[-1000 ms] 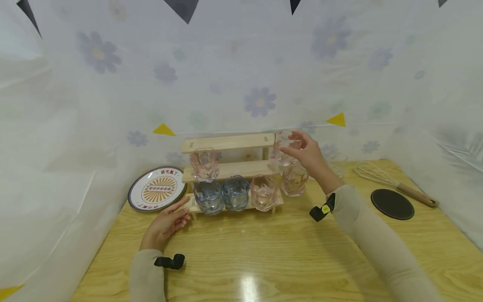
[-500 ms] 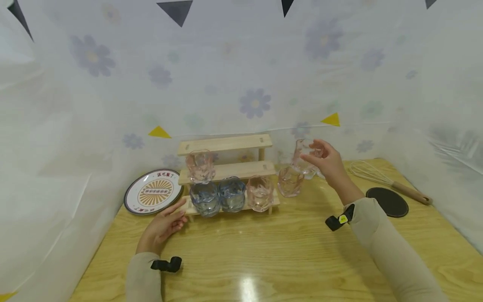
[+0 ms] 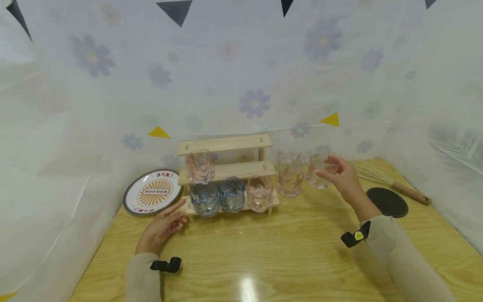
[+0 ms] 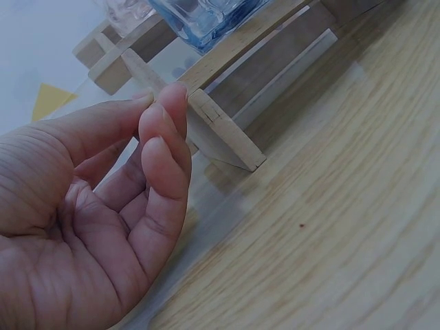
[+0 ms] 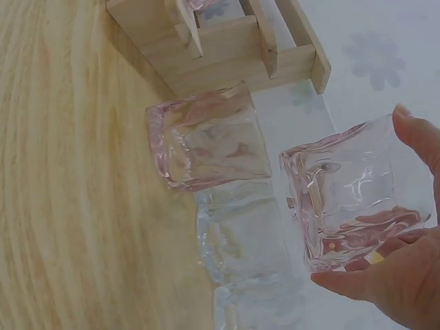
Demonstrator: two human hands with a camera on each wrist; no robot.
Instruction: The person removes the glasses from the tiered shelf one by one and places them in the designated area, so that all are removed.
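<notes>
While gripping glass (image 3: 318, 176), right hand (image 3: 341, 177) raised

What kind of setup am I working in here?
Likely a staged tabletop booth, not a real kitchen: a wooden table, a floral sheet backdrop and a stepped wooden rack of glasses.
</notes>
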